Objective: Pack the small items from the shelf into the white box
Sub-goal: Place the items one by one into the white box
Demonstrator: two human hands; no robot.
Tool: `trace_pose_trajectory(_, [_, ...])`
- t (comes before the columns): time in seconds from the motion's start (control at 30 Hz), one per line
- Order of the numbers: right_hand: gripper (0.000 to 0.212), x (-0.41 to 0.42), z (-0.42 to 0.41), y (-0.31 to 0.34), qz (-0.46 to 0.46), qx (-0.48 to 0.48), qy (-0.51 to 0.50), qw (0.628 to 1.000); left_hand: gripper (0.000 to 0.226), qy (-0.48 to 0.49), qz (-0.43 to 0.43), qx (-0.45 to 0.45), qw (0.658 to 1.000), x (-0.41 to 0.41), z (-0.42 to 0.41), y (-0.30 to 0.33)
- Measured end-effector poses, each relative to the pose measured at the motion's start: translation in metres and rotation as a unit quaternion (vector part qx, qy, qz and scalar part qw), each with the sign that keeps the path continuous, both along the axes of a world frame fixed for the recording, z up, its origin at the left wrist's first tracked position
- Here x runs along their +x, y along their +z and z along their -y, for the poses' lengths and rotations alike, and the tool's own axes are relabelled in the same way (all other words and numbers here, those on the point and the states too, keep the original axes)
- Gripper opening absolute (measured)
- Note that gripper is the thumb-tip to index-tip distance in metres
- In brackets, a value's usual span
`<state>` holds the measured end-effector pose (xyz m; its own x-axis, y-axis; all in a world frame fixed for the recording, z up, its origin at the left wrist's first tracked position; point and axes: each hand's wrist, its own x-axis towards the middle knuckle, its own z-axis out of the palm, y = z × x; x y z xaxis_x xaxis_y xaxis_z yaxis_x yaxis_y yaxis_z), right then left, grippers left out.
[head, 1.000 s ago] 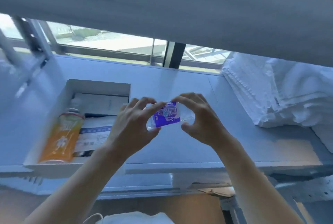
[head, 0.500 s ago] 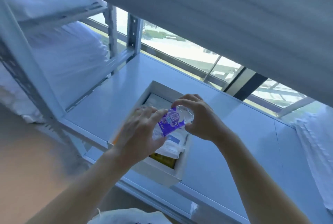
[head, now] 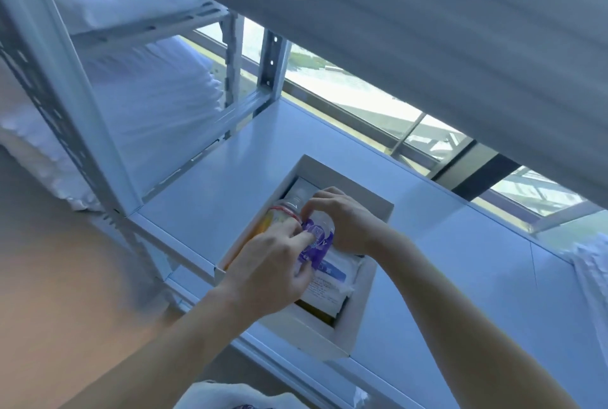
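While both hands reach into the open white cardboard box (head: 348,336), they hold a small clear packet with a purple label (head: 316,241) between them, just above the things already packed. The left hand (head: 273,272) pinches the packet's near end with thumb and curled fingers; the right hand (head: 345,222) grips its far end, fingers bent round it. The packet sits over the middle of the box, touching or almost touching the contents below; which, I cannot tell.

Inside the box, along its left wall, lies an orange bottle with a red band near its clear cap (head: 279,214), mostly hidden by the left hand. Under the packet lies a flat white sachet with a blue stripe and small print (head: 329,283), reaching towards the box's near right corner. Beneath that a yellow-brown item shows only as a thin strip.

The box rests at the front edge of a pale blue metal shelf (head: 214,175), close to its left corner by the grey slotted upright (head: 65,79). White folded bedding (head: 158,102) fills the neighbouring bay to the left, and a bit of white cloth (head: 592,270) shows at the shelf's right end.
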<state>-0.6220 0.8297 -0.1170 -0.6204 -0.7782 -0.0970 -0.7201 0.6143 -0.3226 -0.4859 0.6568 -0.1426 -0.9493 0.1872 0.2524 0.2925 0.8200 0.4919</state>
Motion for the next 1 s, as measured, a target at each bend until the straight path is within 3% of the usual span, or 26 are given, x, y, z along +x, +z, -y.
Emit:
trace_pose_trajectory(0.1, [0.041, 0.002, 0.002, -0.007, 0.019, -0.019, -0.006, 1.0, 0.04, -0.008, 0.0, 0.004, 1.0, -0.001, 0.001, -0.003])
trace_pose_trajectory(0.3, [0.067, 0.011, -0.011, -0.023, -0.006, -0.076, -0.085, 0.993, 0.044, -0.007, 0.006, -0.003, 1.0, -0.002, 0.001, -0.002])
trace_pose_trajectory(0.57, [0.088, 0.015, -0.014, -0.02, -0.054, -0.05, -0.145, 0.987, 0.054, 0.017, 0.03, 0.008, 0.999, -0.003, 0.004, -0.003])
trace_pose_trajectory(0.8, [0.064, 0.03, -0.053, 0.0, -0.104, -0.162, -0.23, 0.954, 0.036, 0.024, 0.012, 0.05, 0.998, 0.007, 0.007, 0.004])
trace_pose_trajectory(1.0, [0.059, 0.052, -0.087, 0.003, -0.091, -0.135, -0.229, 0.96, 0.018, -0.029, -0.008, 0.14, 0.99, 0.02, -0.015, 0.028])
